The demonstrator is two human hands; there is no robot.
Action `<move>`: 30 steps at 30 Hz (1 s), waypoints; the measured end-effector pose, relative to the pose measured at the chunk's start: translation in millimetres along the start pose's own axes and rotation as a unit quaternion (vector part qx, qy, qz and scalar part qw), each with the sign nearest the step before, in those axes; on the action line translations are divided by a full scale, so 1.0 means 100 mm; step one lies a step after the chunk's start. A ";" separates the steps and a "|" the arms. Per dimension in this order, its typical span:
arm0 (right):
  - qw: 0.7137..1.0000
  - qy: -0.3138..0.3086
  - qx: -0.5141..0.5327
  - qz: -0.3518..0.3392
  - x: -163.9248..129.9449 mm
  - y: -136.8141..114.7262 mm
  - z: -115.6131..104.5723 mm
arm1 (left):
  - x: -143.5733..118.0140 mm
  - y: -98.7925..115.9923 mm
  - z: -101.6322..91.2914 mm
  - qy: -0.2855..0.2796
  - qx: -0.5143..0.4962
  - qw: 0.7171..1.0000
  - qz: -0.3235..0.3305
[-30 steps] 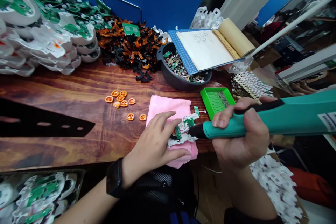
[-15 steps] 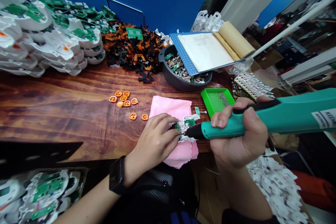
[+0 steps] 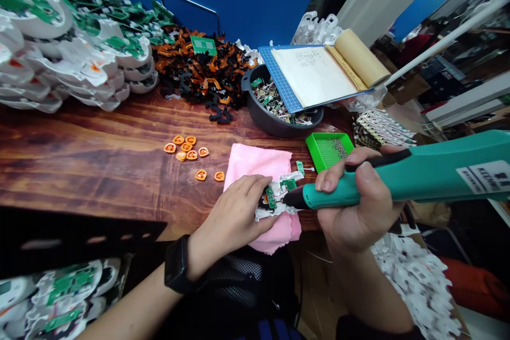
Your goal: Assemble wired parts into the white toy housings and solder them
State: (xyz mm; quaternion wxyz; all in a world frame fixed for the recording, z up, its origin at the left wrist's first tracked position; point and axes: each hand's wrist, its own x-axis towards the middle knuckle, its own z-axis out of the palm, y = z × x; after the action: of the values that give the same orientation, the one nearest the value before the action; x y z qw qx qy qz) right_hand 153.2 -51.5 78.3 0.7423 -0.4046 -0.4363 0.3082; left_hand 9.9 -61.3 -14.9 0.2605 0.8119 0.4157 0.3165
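Observation:
A white plastic part with small green circuit boards (image 3: 279,194) lies on a pink cloth (image 3: 261,167) at the near edge of the wooden table (image 3: 99,164). My left hand (image 3: 235,218) rests on the cloth, its fingers closed on the part's left side. A teal electric screwdriver (image 3: 402,178) is gripped in my right hand (image 3: 356,207); its dark tip touches the part from the right. A black watch sits on my left wrist.
Several orange pieces (image 3: 187,150) lie left of the cloth. A green tray of screws (image 3: 327,150), a dark bowl of parts (image 3: 274,109) under a blue board with a notebook (image 3: 319,74), orange-black parts (image 3: 199,71) and stacked white housings (image 3: 67,58) fill the back.
My left hand's fingers, spread over the cloth a second ago, have curled and closed on the white part. The screwdriver tip has stayed at the part, shifting slightly left.

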 end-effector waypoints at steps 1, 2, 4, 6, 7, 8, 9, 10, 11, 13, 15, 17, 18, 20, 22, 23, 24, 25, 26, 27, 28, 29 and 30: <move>1.000 -0.003 0.001 0.004 0.00 0.01 0.00 | 0.00 0.00 0.00 -0.001 -0.003 1.000 0.001; 1.000 -0.004 0.003 0.006 0.00 0.01 0.00 | 0.00 0.00 0.00 -0.001 -0.005 1.000 0.003; 1.000 -0.008 0.003 0.010 -0.01 0.02 0.00 | 0.01 0.01 -0.01 -0.003 -0.006 1.000 0.002; 1.000 -0.013 -0.001 0.008 -0.02 0.03 0.01 | 0.01 0.02 -0.01 -0.005 -0.005 1.000 0.000; 1.000 -0.014 -0.004 0.006 -0.03 0.03 0.01 | 0.01 0.02 -0.01 -0.004 -0.003 1.000 0.000; 1.000 -0.014 -0.007 0.005 -0.03 0.03 0.01 | 0.01 0.02 -0.01 -0.003 -0.001 1.000 0.001; 1.000 -0.016 -0.010 0.005 -0.04 0.03 0.01 | 0.01 0.02 -0.01 -0.002 0.001 1.000 0.002; 1.000 -0.019 -0.014 0.006 -0.06 0.02 0.02 | 0.01 0.02 -0.01 -0.001 0.003 1.000 0.005; 1.000 -0.023 -0.017 0.007 -0.06 0.02 0.02 | 0.00 0.02 -0.01 0.001 0.005 1.000 0.007; 0.999 -0.033 -0.025 0.007 -0.08 0.01 0.02 | 0.00 0.02 -0.01 0.001 0.008 1.000 0.010; 0.999 -0.038 -0.031 -0.001 -0.08 0.01 0.03 | 0.00 0.02 -0.01 0.000 0.010 1.000 0.010; 0.999 -0.036 -0.036 -0.009 -0.07 0.01 0.04 | 0.00 0.02 -0.01 -0.002 0.012 1.000 0.009; 0.999 -0.035 -0.037 -0.009 -0.07 0.02 0.04 | 0.00 0.02 -0.01 -0.003 0.012 1.000 0.009; 0.999 -0.038 -0.039 0.001 -0.08 0.03 0.04 | 0.00 0.01 -0.01 -0.005 0.013 1.000 0.010; 0.998 -0.053 -0.043 0.007 -0.10 0.06 0.03 | -0.01 0.01 -0.01 -0.008 0.013 1.000 0.012; 0.997 -0.064 -0.046 0.003 -0.12 0.08 0.02 | -0.01 0.01 -0.01 -0.009 0.012 1.000 0.014; 0.996 -0.077 -0.049 -0.005 -0.13 0.09 0.02 | -0.01 0.01 -0.01 -0.010 0.011 1.000 0.015; 0.995 -0.090 -0.051 -0.012 -0.15 0.10 0.01 | -0.01 0.00 -0.01 -0.010 0.009 1.000 0.016; 0.993 -0.103 -0.051 -0.019 -0.17 0.11 0.00 | -0.01 0.00 0.00 -0.009 0.008 1.000 0.018; 0.993 -0.109 -0.048 -0.023 -0.18 0.12 -0.01 | -0.02 0.00 0.00 -0.007 0.008 1.000 0.019; 0.993 -0.110 -0.045 -0.023 -0.18 0.12 -0.02 | -0.02 0.00 0.01 -0.006 0.009 1.000 0.019; 0.993 -0.106 -0.040 -0.020 -0.17 0.11 -0.02 | -0.02 -0.01 0.01 -0.004 0.010 1.000 0.019; 0.994 -0.099 -0.033 -0.015 -0.15 0.10 -0.03 | -0.02 -0.01 0.02 -0.002 0.012 1.000 0.018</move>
State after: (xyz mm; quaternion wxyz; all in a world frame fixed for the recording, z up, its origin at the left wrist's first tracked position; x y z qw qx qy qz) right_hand 148.2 -59.8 62.8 0.6861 -0.3899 -0.5237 0.3210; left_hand 9.9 -62.3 -17.2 0.2461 0.8229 0.4045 0.3141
